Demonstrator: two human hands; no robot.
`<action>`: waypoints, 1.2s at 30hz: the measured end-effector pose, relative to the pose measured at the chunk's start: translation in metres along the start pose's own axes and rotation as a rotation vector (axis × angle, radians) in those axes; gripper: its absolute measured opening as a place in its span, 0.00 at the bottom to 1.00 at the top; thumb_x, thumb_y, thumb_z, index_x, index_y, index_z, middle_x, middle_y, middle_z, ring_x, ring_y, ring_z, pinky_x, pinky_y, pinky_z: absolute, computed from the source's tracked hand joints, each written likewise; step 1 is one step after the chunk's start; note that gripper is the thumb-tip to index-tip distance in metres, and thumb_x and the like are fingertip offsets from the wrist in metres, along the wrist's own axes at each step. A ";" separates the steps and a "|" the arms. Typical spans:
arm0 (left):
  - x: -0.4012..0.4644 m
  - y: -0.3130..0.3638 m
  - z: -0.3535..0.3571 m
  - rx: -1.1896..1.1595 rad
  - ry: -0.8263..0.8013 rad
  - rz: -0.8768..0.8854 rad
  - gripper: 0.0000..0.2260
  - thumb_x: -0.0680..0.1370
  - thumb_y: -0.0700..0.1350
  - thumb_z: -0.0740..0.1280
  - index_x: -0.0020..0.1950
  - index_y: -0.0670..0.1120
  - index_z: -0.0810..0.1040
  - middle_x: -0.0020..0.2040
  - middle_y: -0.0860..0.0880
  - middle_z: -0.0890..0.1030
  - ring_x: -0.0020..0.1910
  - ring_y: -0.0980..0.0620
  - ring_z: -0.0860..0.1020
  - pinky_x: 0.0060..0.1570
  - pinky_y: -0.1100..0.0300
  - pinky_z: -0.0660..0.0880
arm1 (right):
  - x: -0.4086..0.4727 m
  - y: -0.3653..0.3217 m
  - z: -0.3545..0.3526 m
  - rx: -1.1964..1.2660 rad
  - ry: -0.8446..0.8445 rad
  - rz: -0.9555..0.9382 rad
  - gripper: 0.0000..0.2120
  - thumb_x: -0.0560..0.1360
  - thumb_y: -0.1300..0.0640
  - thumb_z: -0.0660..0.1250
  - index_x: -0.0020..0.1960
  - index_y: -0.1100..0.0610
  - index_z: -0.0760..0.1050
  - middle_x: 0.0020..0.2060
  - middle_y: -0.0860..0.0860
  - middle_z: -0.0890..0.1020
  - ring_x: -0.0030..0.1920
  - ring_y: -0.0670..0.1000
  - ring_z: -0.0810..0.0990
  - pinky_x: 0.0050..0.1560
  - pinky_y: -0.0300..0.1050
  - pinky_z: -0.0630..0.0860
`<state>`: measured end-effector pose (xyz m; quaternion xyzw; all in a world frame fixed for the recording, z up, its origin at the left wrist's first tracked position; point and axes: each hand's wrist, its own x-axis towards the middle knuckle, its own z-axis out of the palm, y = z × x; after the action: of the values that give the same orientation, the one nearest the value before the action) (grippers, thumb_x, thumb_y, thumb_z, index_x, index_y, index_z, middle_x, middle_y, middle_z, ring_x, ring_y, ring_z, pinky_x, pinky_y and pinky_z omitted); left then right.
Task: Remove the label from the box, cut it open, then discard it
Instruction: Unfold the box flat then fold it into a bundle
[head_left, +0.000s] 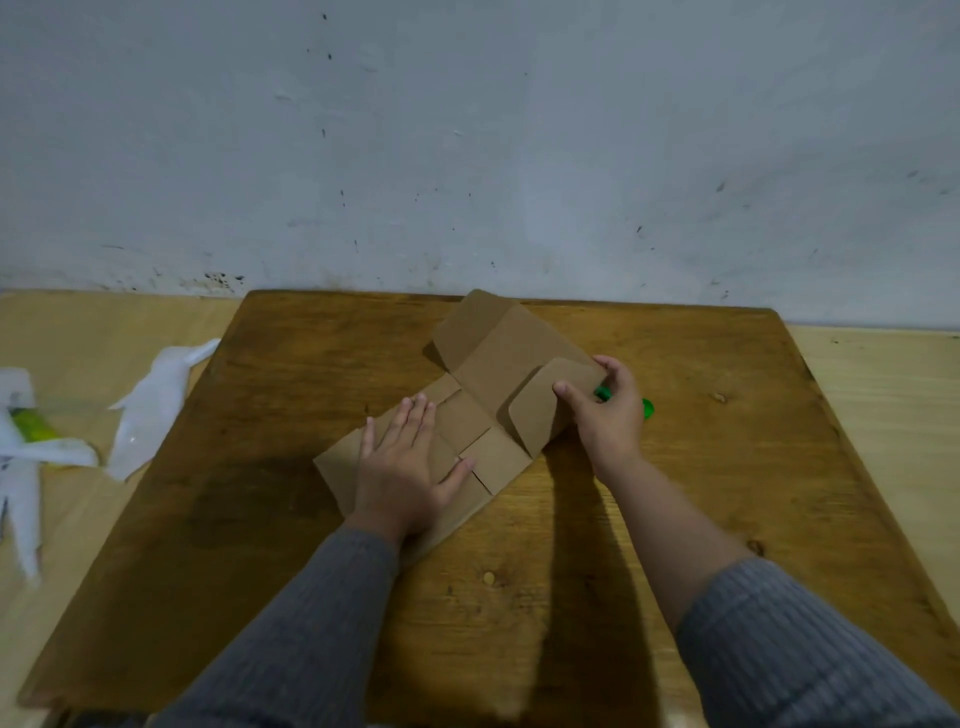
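Observation:
A brown cardboard box (488, 384) lies opened out and mostly flattened in the middle of the dark wooden board (260, 519). One flap stands up at the far end and a rounded flap curls up at the right. My left hand (408, 470) presses flat on the near part of the cardboard with straight fingers. My right hand (608, 410) grips the rounded right flap between thumb and fingers. A green object (647, 408), partly hidden behind that hand, lies on the board; what it is cannot be made out.
The board lies on a lighter wooden floor (883, 395) against a grey-white wall (467, 156). To the left of the board lie white plastic scraps (156, 405) and a yellow-green item (34, 426).

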<state>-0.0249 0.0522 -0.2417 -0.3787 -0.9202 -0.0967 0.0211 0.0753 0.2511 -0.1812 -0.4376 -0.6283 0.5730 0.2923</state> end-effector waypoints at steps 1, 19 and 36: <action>0.003 -0.003 -0.003 0.005 -0.031 0.017 0.40 0.75 0.70 0.51 0.78 0.44 0.61 0.78 0.49 0.60 0.77 0.53 0.56 0.74 0.42 0.46 | -0.004 0.000 -0.002 0.023 -0.003 -0.012 0.24 0.69 0.63 0.75 0.62 0.54 0.71 0.54 0.50 0.76 0.52 0.47 0.75 0.49 0.43 0.79; 0.015 -0.007 -0.017 0.043 -0.274 0.089 0.40 0.76 0.71 0.44 0.80 0.48 0.44 0.80 0.52 0.42 0.78 0.55 0.38 0.74 0.45 0.35 | -0.064 -0.002 0.015 -0.428 0.040 -0.514 0.24 0.75 0.61 0.68 0.66 0.41 0.72 0.51 0.50 0.84 0.43 0.49 0.83 0.44 0.51 0.82; -0.044 -0.015 -0.028 -0.245 -0.203 -0.217 0.30 0.82 0.59 0.40 0.77 0.47 0.32 0.77 0.47 0.31 0.75 0.49 0.30 0.72 0.40 0.31 | -0.114 0.000 0.032 -0.908 -0.242 -0.788 0.27 0.77 0.56 0.64 0.72 0.38 0.60 0.56 0.47 0.83 0.38 0.45 0.83 0.34 0.33 0.72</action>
<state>-0.0045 0.0059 -0.2217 -0.2846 -0.9344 -0.1710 -0.1288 0.0981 0.1358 -0.1714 -0.1851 -0.9530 0.1425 0.1928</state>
